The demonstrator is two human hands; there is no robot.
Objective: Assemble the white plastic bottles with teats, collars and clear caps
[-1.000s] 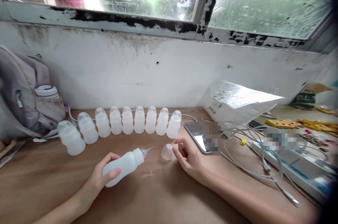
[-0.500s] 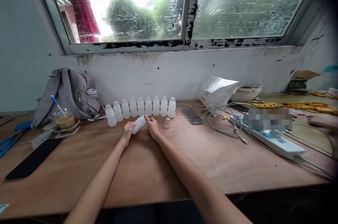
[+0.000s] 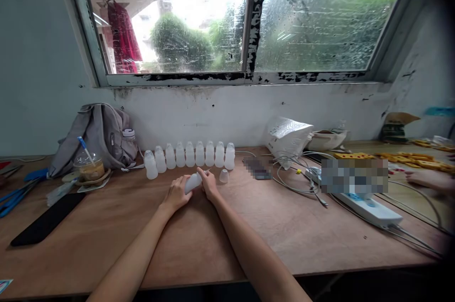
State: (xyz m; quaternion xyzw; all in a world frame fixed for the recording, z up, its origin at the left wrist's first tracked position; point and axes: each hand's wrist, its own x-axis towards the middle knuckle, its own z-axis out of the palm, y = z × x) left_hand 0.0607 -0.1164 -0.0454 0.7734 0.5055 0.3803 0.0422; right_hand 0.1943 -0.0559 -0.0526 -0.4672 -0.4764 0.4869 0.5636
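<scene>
Nine white bottles (image 3: 190,154) with see-through caps stand upright in a slightly curved row on the brown table (image 3: 199,250), near the wall. One more bottle (image 3: 192,184), the one being handled, is tilted between the person's hands, just in front of the row, its top end pointing up and to the right. Left hand (image 3: 177,193) is wrapped round its body, fingers grasping it; right hand (image 3: 208,184) has its fingers closed at the top end, exact finger placement too small for me to tell. Loose cap (image 3: 224,176) sits on the table just right of the right hand, apart from it. Further right: phone (image 3: 260,172), partly blurred out, then tangled cables (image 3: 302,192) and a white power strip (image 3: 378,214). Over on the left I see a grey backpack (image 3: 101,133), a drink cup (image 3: 90,170) with a straw, and a long black pad (image 3: 48,220) lying flat.
</scene>
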